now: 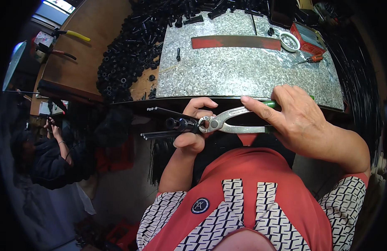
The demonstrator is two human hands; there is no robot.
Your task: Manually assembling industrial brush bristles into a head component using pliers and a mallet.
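My right hand (302, 121) grips the green handles of a pair of metal pincers (227, 122), held level in front of my chest. The pincer jaws close around the end of a black tubular part with thin black rods (168, 124) sticking out to the left. My left hand (194, 125) holds that black part from below and behind, fingers curled around it just left of the jaws. Both hands are below the near edge of a metal-covered bench (243, 71).
A large heap of black tubular parts (130, 54) lies at the bench's left and back. On the metal sheet are a red-black flat bar (235, 42), a white bowl (289, 41), a red box (308, 37) and an orange-handled screwdriver (312, 59). Another person (47, 154) sits at lower left.
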